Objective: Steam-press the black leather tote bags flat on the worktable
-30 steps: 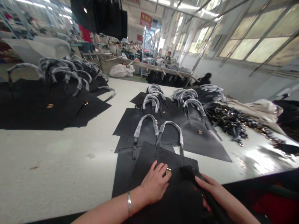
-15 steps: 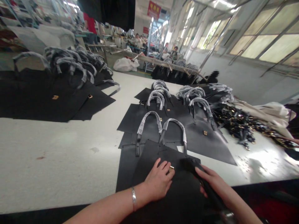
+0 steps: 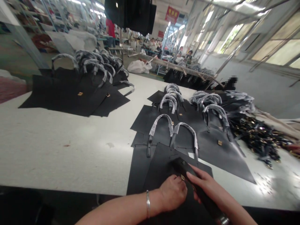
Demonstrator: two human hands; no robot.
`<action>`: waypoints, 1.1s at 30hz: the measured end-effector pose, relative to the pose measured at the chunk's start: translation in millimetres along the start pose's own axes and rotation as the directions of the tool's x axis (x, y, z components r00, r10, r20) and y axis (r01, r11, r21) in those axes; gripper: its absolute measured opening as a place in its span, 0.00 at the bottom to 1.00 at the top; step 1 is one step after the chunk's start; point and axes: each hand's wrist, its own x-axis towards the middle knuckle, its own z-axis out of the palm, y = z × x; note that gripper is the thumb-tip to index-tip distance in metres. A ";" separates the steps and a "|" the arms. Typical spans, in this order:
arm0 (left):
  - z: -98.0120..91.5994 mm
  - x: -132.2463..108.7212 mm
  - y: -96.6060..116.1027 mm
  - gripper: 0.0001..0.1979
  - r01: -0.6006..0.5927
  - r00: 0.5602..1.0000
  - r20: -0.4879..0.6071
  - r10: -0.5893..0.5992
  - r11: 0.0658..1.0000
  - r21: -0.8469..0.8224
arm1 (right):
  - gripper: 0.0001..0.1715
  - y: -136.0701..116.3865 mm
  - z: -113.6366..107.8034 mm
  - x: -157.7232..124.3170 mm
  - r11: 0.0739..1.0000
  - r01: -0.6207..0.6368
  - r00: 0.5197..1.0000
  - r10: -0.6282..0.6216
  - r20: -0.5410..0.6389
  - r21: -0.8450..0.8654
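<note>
A black leather bag panel (image 3: 161,162) with a paper-wrapped handle (image 3: 186,132) lies in front of me on the white table (image 3: 70,150). My left hand (image 3: 173,192) is closed in a pinch at the small gold clasp (image 3: 182,177) on the panel. My right hand (image 3: 201,186) grips a black strap (image 3: 187,170) that lies across the panel, its end beside the clasp. A silver bracelet (image 3: 147,204) sits on my left wrist.
More black panels with wrapped handles (image 3: 168,103) lie in rows beyond. A big stack of them (image 3: 77,90) sits at the far left. A heap of black straps with gold hardware (image 3: 257,137) lies at the right. People sit at benches far back.
My left hand went from lying flat on the panel to a pinch at the clasp. The strap in my right hand slid left toward the clasp. The view shifted left.
</note>
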 end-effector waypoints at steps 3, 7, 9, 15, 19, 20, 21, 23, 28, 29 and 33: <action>8.3 -1.5 -1.7 0.05 0.023 1.000 -0.011 -0.023 0.999 -0.025 | 0.37 -6.0 4.4 13.2 1.000 0.003 0.997 -0.005 0.083 0.019; 9.4 1.3 -3.8 0.05 0.018 1.000 -0.015 -0.018 0.999 -0.045 | 0.33 -16.6 8.8 29.6 1.000 0.009 0.994 -0.012 0.110 0.027; 6.5 3.2 -3.2 0.05 0.009 1.000 0.012 -0.009 0.999 -0.045 | 0.33 -24.8 13.4 38.7 0.999 0.035 0.998 -0.034 0.049 -0.014; -14.9 -1.5 -2.5 0.02 0.163 0.978 0.157 -0.139 0.974 -0.158 | 0.37 -62.7 15.2 56.9 0.979 0.189 0.959 -0.202 -0.200 -0.082; -40.4 -15.3 -29.9 0.06 0.410 0.897 -0.078 -0.436 0.883 -0.229 | 0.34 -71.7 10.7 56.0 0.986 0.153 0.982 -0.159 -0.101 -0.070; -45.9 -19.4 -40.2 0.06 0.511 0.828 -0.134 -0.544 0.831 -0.219 | 0.34 -70.3 11.8 56.4 0.990 0.123 0.990 -0.126 -0.056 -0.067; -50.0 -23.5 -50.5 0.05 0.590 0.769 -0.159 -0.619 0.783 -0.195 | 0.33 -68.3 13.7 57.4 0.993 0.098 0.995 -0.099 -0.019 -0.067; -53.2 -30.7 -68.3 0.03 0.638 0.749 -0.136 -0.648 0.761 -0.115 | 0.32 -64.3 19.5 61.5 0.995 0.066 0.997 -0.064 0.033 -0.074; -45.9 -37.3 -81.5 0.08 0.502 0.865 -0.018 -0.502 0.864 0.041 | 0.30 -69.3 34.4 80.6 0.996 0.041 0.994 -0.032 0.107 -0.079; -45.4 -37.1 -80.5 0.08 0.502 0.865 -0.012 -0.502 0.863 0.051 | 0.29 -73.1 36.6 85.4 0.996 0.049 0.993 -0.041 0.108 -0.077; -49.1 -37.4 -77.3 0.08 0.505 0.862 0.013 -0.506 0.862 0.056 | 0.28 -90.3 38.5 101.0 0.988 0.140 0.990 -0.140 0.015 -0.062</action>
